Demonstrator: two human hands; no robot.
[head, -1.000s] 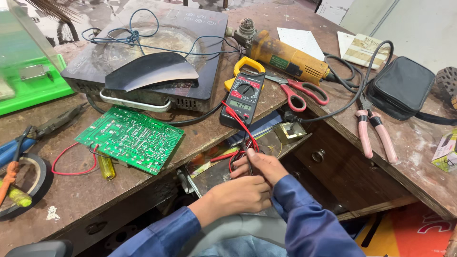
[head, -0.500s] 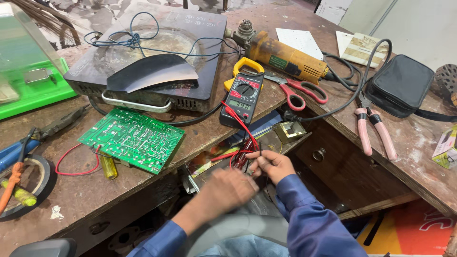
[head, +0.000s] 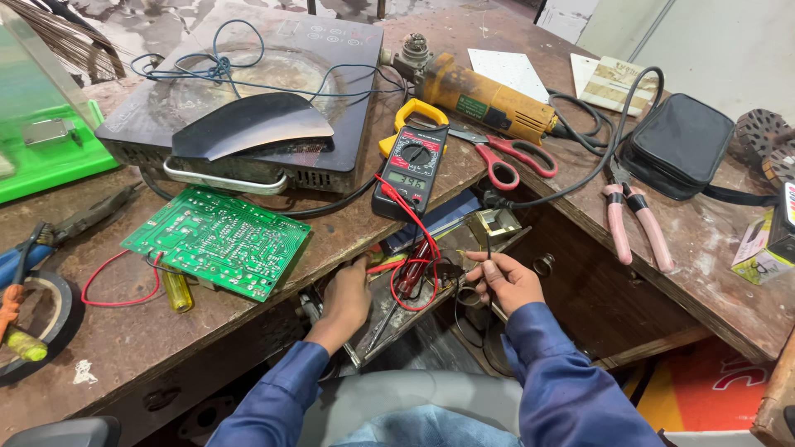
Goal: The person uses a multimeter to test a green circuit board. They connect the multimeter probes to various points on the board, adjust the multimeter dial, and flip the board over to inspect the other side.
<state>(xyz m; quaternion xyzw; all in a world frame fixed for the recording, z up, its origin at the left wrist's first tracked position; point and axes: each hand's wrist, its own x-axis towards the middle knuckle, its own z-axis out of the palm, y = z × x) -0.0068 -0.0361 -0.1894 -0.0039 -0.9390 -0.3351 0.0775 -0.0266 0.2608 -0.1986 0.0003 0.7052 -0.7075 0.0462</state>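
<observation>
Pinching a thin black probe [head: 489, 248] between thumb and fingertips, the right hand [head: 507, 281] sits nearest the viewer, just below the worktop [head: 348, 248] edge, with the probe standing nearly upright above the knuckles. The probe looks light and stiff, with a bare tip that would slip off a contact easily; the insulated shaft is the sensible place to hold it, and that is where the grip is closed. Beside it, the left hand [head: 346, 300] rests on the near edge of a flat metal-framed assembly [head: 414, 306] tucked under the worktop edge; its fingers curl over the part, though whether they clamp it or only steady it cannot be told. That assembly seems rigid but sharp-edged, best held by its rim. Red test leads [head: 414, 257] loop between the two hands, soft and prone to snagging.

Further up, the leads run to a dark multimeter [head: 411, 170] lying on the worktop, well apart from both hands. To its left lies a green circuit board [head: 219, 240], fragile and best lifted by its edges. Beyond stand an induction cooktop [head: 248, 91], red-handled scissors [head: 505, 157], a yellow angle grinder [head: 476, 99], pink-handled pliers [head: 633, 223] and a black pouch [head: 679, 145].
</observation>
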